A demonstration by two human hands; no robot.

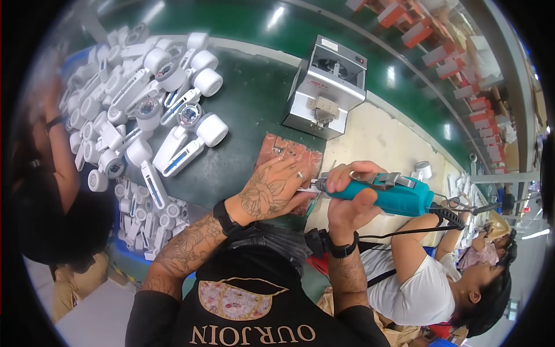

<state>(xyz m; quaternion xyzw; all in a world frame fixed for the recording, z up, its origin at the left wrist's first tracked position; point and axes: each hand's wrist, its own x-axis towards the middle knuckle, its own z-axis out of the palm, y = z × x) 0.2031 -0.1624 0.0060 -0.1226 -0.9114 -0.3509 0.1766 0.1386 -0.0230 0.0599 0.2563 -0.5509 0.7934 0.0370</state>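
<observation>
My right hand (351, 199) is wrapped around a teal electric screwdriver (399, 195) held nearly level, its tip pointing left. At the tip is a small white plastic part (311, 188), mostly covered by my fingers. My left hand (273, 188) holds this part against a worn reddish-brown mat (293, 151), its thumb and fingers closed around it. Exactly where the screwdriver bit meets the part is hidden.
A pile of white handheld devices with round heads (144, 107) covers the left of the dark green bench (240, 87). More fill a blue bin (122, 247) below. A grey metal box machine (326, 87) stands beyond the mat. Co-workers sit at both sides; a coiled cable (454, 218) trails right.
</observation>
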